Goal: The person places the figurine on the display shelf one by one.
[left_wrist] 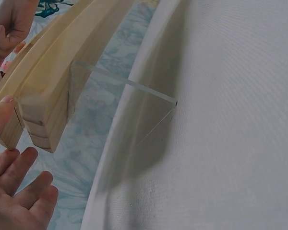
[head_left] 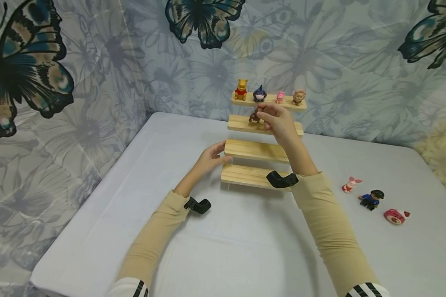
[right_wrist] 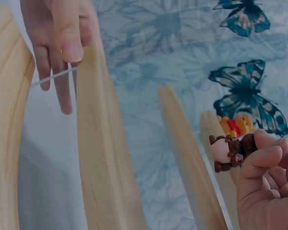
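Right hand (head_left: pixel 278 122) is pinching the small brown figurine (right_wrist: pixel 222 152) by its upper end, fingertips narrow; the piece is hanging over the left end of the second tier from the top of the wooden rack (head_left: pixel 256 149). Contact with the tier: cannot tell. Left hand (head_left: pixel 209 159) is bracing at the rack's 9 o'clock, thumb and fingers clasping a tier end. Yellow bear (head_left: pixel 241 90) is sitting at the figurine's 11 o'clock, blue donkey (head_left: pixel 260 95) near 12.

Handling, judged: figurine is probably light, stiff, smooth enough to slip, hardly fragile. Head is offering the best hold, leaving the feet free. Rack is likely shifting if knocked, so bracing is helping.
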Action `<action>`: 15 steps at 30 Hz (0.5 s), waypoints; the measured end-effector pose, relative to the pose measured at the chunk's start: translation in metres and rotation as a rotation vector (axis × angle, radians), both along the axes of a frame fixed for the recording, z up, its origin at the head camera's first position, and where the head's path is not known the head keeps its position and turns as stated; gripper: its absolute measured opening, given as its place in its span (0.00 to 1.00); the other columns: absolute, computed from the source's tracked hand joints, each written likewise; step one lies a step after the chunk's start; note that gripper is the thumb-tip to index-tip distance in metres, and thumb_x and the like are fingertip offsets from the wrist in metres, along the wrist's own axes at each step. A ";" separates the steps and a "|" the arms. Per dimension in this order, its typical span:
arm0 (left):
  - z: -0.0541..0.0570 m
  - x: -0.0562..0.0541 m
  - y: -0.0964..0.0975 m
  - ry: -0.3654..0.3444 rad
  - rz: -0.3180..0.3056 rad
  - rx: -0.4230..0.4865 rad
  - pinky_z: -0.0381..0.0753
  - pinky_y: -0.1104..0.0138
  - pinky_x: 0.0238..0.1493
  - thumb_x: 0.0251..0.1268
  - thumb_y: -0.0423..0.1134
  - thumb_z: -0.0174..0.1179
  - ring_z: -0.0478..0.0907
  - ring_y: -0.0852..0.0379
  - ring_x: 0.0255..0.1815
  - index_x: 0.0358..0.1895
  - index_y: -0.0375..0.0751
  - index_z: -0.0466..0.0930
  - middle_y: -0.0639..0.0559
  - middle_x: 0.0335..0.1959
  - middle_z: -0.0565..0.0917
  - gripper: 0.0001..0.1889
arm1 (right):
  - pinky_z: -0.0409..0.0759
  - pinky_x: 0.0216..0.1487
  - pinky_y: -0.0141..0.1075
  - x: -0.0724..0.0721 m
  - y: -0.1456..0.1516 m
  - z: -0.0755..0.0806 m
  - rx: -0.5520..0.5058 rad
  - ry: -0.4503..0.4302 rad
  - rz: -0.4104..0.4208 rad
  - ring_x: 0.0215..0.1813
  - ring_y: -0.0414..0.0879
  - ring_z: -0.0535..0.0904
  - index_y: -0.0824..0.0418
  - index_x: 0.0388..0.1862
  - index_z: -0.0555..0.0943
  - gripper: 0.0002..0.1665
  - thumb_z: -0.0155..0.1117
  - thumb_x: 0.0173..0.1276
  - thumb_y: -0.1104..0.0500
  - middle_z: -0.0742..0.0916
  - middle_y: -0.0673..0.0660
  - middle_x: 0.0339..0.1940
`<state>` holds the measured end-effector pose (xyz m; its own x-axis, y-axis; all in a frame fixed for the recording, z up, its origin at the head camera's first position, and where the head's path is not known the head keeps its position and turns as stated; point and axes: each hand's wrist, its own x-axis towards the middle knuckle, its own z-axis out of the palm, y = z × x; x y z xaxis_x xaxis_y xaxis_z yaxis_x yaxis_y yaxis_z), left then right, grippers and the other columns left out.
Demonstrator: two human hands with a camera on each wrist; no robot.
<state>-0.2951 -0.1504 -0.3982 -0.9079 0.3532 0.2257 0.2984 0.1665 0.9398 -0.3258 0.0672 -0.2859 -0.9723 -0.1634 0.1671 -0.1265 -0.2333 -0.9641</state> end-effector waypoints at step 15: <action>-0.001 0.000 0.000 -0.011 0.005 -0.013 0.59 0.57 0.61 0.60 0.40 0.59 0.59 0.50 0.63 0.67 0.37 0.56 0.42 0.63 0.64 0.33 | 0.59 0.11 0.26 0.000 -0.022 -0.001 0.028 0.008 0.087 0.13 0.38 0.63 0.71 0.50 0.72 0.15 0.55 0.65 0.68 0.77 0.54 0.30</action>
